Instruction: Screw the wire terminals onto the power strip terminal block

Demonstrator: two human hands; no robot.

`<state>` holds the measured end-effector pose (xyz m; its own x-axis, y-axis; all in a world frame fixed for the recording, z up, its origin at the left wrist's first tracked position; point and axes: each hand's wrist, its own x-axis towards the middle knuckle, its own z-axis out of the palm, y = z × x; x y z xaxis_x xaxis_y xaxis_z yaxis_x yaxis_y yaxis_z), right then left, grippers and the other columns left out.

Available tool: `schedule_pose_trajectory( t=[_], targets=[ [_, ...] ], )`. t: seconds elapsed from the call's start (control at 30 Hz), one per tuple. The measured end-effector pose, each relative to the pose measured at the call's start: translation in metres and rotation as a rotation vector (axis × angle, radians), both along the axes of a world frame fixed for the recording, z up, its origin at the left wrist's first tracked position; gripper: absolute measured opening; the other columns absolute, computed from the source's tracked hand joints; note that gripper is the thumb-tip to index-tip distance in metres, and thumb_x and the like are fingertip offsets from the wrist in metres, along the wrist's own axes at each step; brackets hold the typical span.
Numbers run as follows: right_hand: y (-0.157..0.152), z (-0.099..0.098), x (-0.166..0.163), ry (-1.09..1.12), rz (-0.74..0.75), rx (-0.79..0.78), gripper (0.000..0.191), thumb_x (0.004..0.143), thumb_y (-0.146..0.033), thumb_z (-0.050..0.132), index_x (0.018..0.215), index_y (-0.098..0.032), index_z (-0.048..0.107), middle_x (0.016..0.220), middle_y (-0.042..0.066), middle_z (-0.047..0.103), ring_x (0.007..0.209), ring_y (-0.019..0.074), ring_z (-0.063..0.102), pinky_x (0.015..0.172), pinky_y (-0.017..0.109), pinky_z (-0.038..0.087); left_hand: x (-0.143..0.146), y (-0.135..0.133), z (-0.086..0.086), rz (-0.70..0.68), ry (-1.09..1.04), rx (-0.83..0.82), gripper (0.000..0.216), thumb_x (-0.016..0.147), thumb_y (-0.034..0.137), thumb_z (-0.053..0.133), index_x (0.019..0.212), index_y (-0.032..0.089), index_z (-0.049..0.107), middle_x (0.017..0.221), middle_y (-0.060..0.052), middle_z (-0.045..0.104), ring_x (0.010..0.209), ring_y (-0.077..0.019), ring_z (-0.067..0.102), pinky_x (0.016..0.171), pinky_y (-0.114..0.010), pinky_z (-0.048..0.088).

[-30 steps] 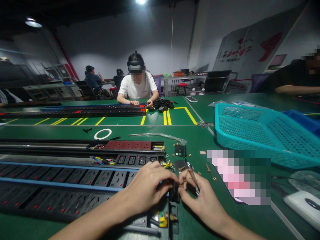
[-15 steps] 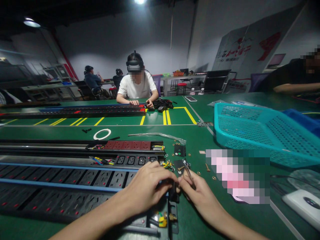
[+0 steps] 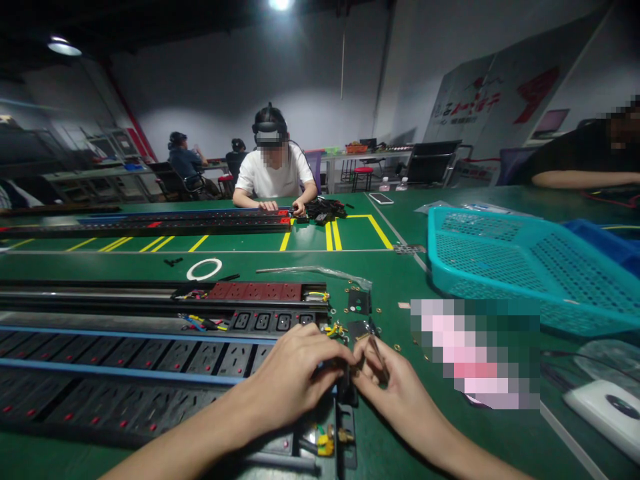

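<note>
Power strips (image 3: 125, 360) on green workbench (image 3: 395, 280)

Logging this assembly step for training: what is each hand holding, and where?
The left hand grips a black end piece at its top edge; the right hand pinches a thin metal tool near its lower end.

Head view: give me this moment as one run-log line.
left hand: fingers at black bracket of power strip | right hand: pinches slim metal tool | nearby: small brass parts, teal basket
</note>
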<state>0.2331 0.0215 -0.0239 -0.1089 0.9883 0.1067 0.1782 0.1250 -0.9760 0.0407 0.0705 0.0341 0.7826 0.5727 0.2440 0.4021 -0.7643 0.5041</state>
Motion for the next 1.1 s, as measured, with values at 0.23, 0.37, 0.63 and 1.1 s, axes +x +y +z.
schedule_pose_trajectory(
  t=[0.23,0.37,0.63,1.1],
  targets=[
    [-0.005,0.005,-0.001,0.011,0.014,0.003,0.012,0.083,-0.027,0.058,0.083,-0.022,0.048,0.067,-0.008,0.037,0.053,0.0104,0.035,0.051,0.024,0.028,0.001,0.001,0.002,-0.002,-0.008,-0.002,0.026,0.088,0.004,0.067,0.106,0.022,0.066,0.096,0.0,0.071,0.088,-0.0197,0.057,0.077,-0.03,0.04],
    [-0.006,0.006,0.0,0.011,0.016,-0.001,0.016,0.086,-0.032,0.06,0.082,-0.022,0.048,0.067,-0.008,0.038,0.054,0.0108,0.035,0.051,0.025,0.028,0.001,-0.001,0.002,0.008,-0.017,-0.005,0.025,0.088,0.005,0.066,0.106,0.022,0.066,0.096,-0.001,0.071,0.087,-0.0197,0.057,0.076,-0.03,0.04],
    [-0.002,0.003,0.001,-0.035,0.012,-0.021,0.03,0.094,-0.046,0.05,0.077,-0.023,0.041,0.068,-0.005,0.039,0.061,0.0136,0.039,0.056,0.026,0.034,0.0,-0.001,0.003,0.0,-0.008,-0.008,0.024,0.088,0.005,0.066,0.106,0.022,0.067,0.097,-0.001,0.072,0.088,-0.0197,0.057,0.077,-0.03,0.04],
    [0.0,-0.001,0.001,-0.089,-0.014,-0.04,0.027,0.095,-0.043,0.046,0.078,-0.024,0.038,0.069,-0.006,0.036,0.054,0.011,0.037,0.046,0.022,0.033,0.0,-0.001,0.001,-0.005,-0.001,0.012,0.026,0.089,0.005,0.065,0.108,0.023,0.066,0.097,0.0,0.071,0.088,-0.0189,0.056,0.078,-0.03,0.04]
  ],
)
